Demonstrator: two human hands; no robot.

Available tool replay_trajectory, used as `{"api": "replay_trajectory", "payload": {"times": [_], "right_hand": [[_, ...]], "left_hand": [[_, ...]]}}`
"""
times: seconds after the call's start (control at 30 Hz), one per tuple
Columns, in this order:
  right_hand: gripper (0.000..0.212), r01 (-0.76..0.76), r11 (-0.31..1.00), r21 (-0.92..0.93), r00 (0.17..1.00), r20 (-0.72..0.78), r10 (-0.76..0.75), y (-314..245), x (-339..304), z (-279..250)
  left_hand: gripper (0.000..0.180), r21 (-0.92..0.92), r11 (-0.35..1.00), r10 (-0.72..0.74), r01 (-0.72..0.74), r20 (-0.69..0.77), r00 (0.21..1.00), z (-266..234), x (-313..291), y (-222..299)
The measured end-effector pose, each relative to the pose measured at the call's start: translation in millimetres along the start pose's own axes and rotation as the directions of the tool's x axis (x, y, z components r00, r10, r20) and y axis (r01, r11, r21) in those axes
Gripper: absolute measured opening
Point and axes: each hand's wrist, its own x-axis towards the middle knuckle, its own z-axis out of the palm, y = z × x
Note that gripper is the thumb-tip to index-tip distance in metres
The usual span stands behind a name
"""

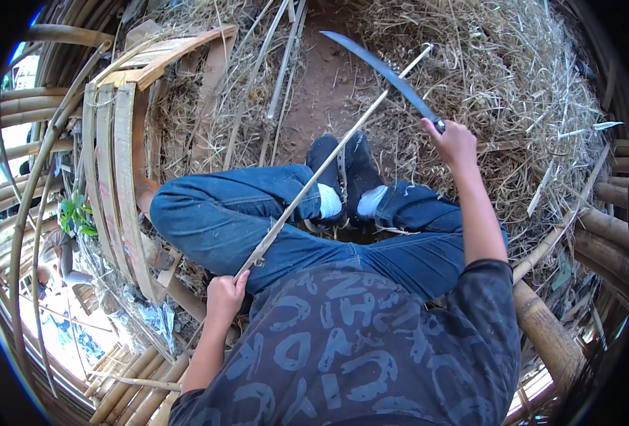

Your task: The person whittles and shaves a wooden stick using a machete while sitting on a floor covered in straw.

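Note:
My left hand (pixel 225 297) is closed round the near end of a long split bamboo strip (pixel 307 186). The strip slants up and to the right across my lap, past my shoes, toward the straw. In my right hand (pixel 453 142) is the dark handle of a machete (pixel 389 73), its long curved blade pointing up and to the left. The blade crosses the strip near its far end; whether the two touch I cannot tell. My fingers hide most of the handle.
Straw and shavings (pixel 499 85) cover the ground ahead and right. A wooden slatted crate (pixel 124 163) stands at the left. Several thin strips (pixel 266 64) lie beyond my knees. Thick bamboo poles (pixel 550 330) flank me at the right. Another person (pixel 62 255) is at the far left.

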Motion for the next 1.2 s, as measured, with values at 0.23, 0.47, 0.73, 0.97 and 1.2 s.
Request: {"api": "replay_trajectory", "payload": {"times": [0.23,0.47,0.73,0.97,1.2], "right_hand": [[0.073,0.376,0.910,0.175,0.927,-0.089,-0.366,-75.1,-49.1,19.1],[0.080,-0.124,0.984,0.132,0.989,-0.060,0.132,16.8,13.6,2.2],[0.076,0.293,0.955,0.034,0.954,-0.074,-0.290,-9.2,-20.8,-12.6],[0.080,-0.091,0.992,0.092,0.994,-0.045,0.095,50.6,10.5,-10.8],[0.071,0.001,0.976,0.219,0.989,-0.145,0.032,45.5,-28.4,-31.9]], "left_hand": [[0.058,-0.018,1.000,-0.020,0.020,0.021,1.000,0.5,-7.6,-0.2],[0.055,0.000,1.000,0.021,-0.021,-0.009,1.000,3.5,-7.7,-1.6],[0.055,-0.010,1.000,0.029,-0.029,-0.029,0.999,10.7,-8.4,-14.6],[0.055,-0.040,0.998,0.037,-0.040,-0.060,0.997,10.4,-7.1,-7.1],[0.055,-0.061,0.996,0.065,-0.068,-0.048,0.997,7.1,-7.9,-5.2]]}}
